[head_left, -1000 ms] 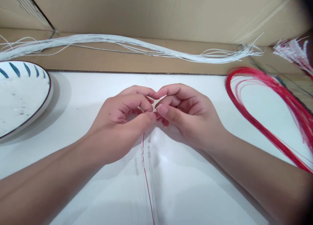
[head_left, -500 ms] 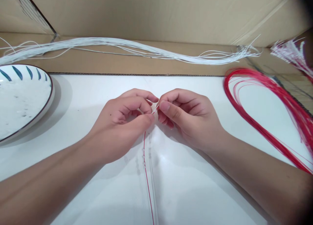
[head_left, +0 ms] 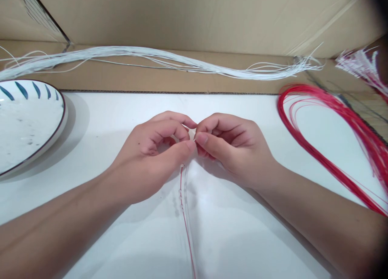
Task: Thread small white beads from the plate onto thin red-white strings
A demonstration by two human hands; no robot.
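Observation:
A thin red cord (head_left: 187, 238) hangs from between my fingers toward the front of the table. Small clear beads (head_left: 181, 193) are strung on it, and another little cluster sits just below my left thumb. My left hand (head_left: 154, 154) is closed in a pinch on the cord's upper part, with thumb against forefinger. Beside it, nearly touching, my right hand (head_left: 238, 149) pinches at the cord's upper end with thumb and forefinger. Only a tiny pale bit shows between the two pinches; the rest there is hidden by the fingers.
At the left stands a white plate (head_left: 62, 121) with a dark rim and blue-green leaf marks, holding small clear pieces. A bundle of white strands (head_left: 145, 53) lies along the cardboard at the back. Looped red cords (head_left: 312, 145) lie at the right, near a pink-and-white bundle (head_left: 360, 67).
The beads between my fingertips are out of sight, and a bead cluster now shows below my left thumb. The hanging cord has shifted slightly right. Both hands have moved little.

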